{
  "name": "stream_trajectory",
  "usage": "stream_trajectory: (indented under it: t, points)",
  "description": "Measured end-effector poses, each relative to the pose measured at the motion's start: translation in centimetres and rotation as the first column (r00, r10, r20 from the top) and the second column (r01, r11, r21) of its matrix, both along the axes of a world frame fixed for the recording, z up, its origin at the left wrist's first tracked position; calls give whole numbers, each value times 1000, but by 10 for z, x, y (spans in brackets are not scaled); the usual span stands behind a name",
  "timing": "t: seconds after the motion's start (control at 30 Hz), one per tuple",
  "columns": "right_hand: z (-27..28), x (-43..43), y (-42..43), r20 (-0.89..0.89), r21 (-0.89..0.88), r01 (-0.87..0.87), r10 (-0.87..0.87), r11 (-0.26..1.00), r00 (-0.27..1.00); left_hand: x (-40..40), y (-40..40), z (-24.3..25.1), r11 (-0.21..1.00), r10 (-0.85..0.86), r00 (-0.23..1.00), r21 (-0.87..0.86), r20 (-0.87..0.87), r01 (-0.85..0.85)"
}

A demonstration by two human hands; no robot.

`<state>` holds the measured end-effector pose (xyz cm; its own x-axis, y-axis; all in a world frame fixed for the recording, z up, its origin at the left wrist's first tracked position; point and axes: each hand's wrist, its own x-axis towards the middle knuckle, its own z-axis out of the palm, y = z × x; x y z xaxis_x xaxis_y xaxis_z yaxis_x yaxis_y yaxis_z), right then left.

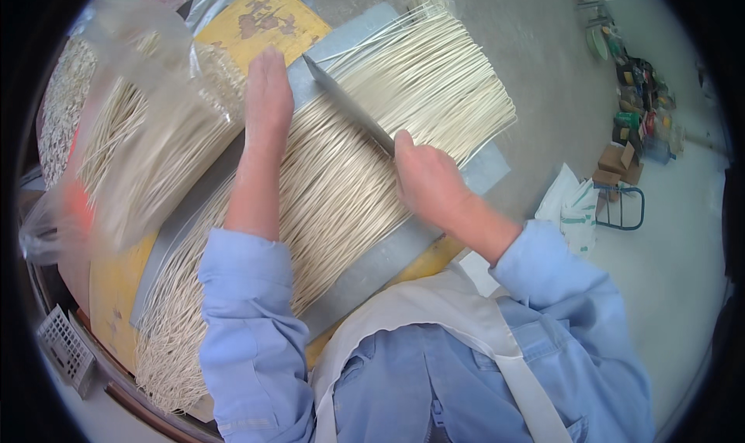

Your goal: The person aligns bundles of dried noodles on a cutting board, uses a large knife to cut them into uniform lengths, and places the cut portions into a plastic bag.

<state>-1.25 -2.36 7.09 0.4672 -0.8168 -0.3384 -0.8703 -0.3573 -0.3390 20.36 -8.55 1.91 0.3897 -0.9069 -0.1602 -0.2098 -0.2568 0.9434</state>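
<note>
A wide sheet of thin pale noodle strands (343, 181) lies across a grey metal board (372, 262). My right hand (428, 178) grips the near end of a long flat metal blade (349, 105), which stands on edge across the strands; its handle is hidden in the fist. Beyond the blade, the strands reach the board's far end, some looped at their tips. My left hand (269, 96) is raised at the left edge of the strands, fingers together and extended; whether it touches anything cannot be told.
Clear plastic bags (157, 134) with noodle strands lie at the left, partly blurred, over a yellow worn board (265, 23). Short noodle bits (64, 99) are heaped at the far left. A grey plastic crate (67, 347) is at lower left; a cardboard box (620, 160) and blue-framed cart (628, 210) stand at right.
</note>
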Motion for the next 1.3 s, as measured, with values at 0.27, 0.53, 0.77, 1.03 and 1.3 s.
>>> stream_trajectory:
  t: [0.27, 0.53, 0.77, 1.03, 1.3]
  points:
    - [37, 1, -3, -16, 46, 13, -12, 999, 1000, -9, 78, -37, 984, -163, 936, 115, 313, 133]
    - [77, -33, 18, -170, 202, 46, -11, 978, 985, -5, 79, -67, 974, -225, 874, 107, 431, 198]
    - [68, -63, 38, -158, 217, 55, -20, 975, 987, -28, 63, -22, 971, -237, 902, 117, 361, 208]
    - [41, -85, 56, -38, 159, 23, -17, 987, 999, -111, 13, 9, 987, -136, 987, 69, -90, 142]
    - [18, -98, 67, 36, 155, 43, -50, 987, 998, -124, 11, -10, 996, -88, 984, 19, 157, 86]
